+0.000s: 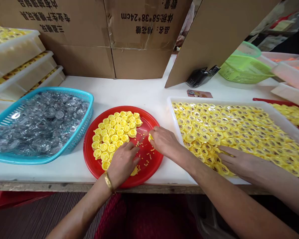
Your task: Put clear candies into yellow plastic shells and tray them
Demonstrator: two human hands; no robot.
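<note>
A round red tray (pixel 154 166) holds many small yellow plastic cases (pixel 111 131), packed together on its left side. Small pale pellets (pixel 147 159) lie scattered over its right part. My left hand (pixel 123 162), with a gold bracelet at the wrist, rests low over the front of the cases. Its fingers are bent and a little apart, with nothing visible in them. A single yellow case (pixel 134 171) lies beside its thumb. At the tray's right edge, my right hand (pixel 164 141) pinches one yellow case (pixel 150 137); its fingertips are partly hidden.
Left stands a blue basket (pixel 89 114) of clear-wrapped dark round pieces, near stacked white bins (pixel 37 59). On the right, a co-worker's hand (pixel 236 162) reaches into a white tray (pixel 173 114) of yellow pieces. Cardboard panels (pixel 139 63), a black object (pixel 201 77) and a green basket (pixel 246 69) stand behind.
</note>
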